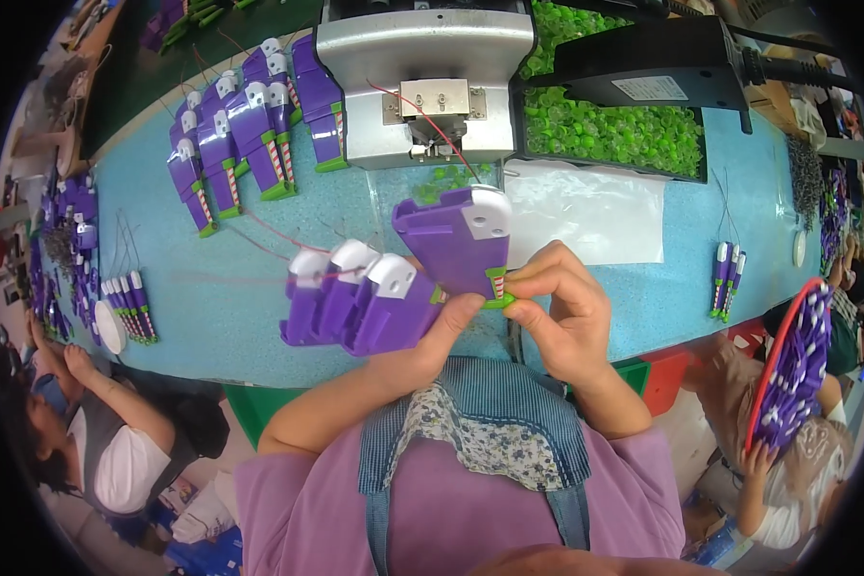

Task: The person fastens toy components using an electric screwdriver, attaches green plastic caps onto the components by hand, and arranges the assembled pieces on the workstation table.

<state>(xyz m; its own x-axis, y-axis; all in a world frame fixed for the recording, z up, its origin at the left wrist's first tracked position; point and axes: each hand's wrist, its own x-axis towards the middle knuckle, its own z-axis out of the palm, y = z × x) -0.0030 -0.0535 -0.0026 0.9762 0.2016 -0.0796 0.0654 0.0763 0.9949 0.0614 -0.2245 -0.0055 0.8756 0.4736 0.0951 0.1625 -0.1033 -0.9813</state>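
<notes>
Thumb and fingertips of the right hand (574,312) pinch tight on the green end of a purple piece (446,245), its white top pointing away from the wearer. Left of that pinch, the left hand (434,338) is closed around three more purple pieces (389,322). Beyond the grip stands a silver machine (422,46), with green bits (610,130) to its right.
</notes>
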